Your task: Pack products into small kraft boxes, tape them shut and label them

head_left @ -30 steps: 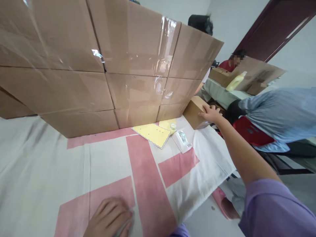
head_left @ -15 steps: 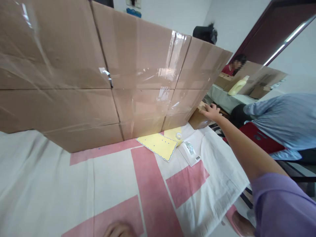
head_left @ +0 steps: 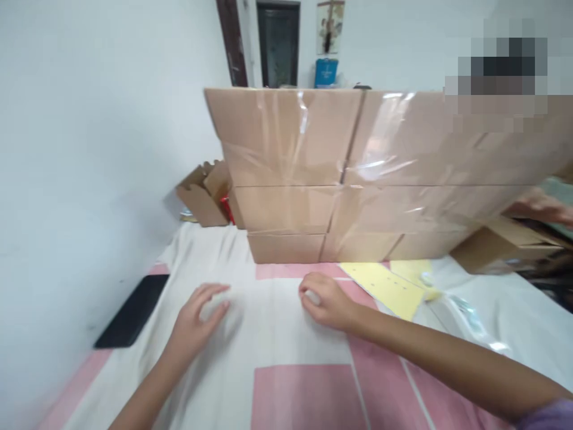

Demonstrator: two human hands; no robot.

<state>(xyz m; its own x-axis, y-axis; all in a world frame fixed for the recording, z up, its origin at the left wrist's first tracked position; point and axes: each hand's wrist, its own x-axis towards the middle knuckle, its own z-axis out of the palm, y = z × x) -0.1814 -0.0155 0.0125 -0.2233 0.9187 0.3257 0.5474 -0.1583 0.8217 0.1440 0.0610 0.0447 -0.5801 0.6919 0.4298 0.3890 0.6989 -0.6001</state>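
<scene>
My left hand hovers above the white and pink cloth, its thumb and fingers apart with nothing between them. To its right, my right hand is closed, fingers curled toward the thumb. A small pale patch shows in the gap of that grip; whether it is an object or cloth behind is unclear. Nearest to the right hand lies a yellow sheet with a wavy border. A white case-like item, blurred, rests beyond my right forearm.
A taped cardboard partition stands across the back. An open cardboard box is at right, with another person's blurred hand near it. A black phone-like slab lies left. Behind it sits a cut cardboard holder.
My view has swung left. My right hand has left the box at right and come to the middle. My left hand has risen further into view.
</scene>
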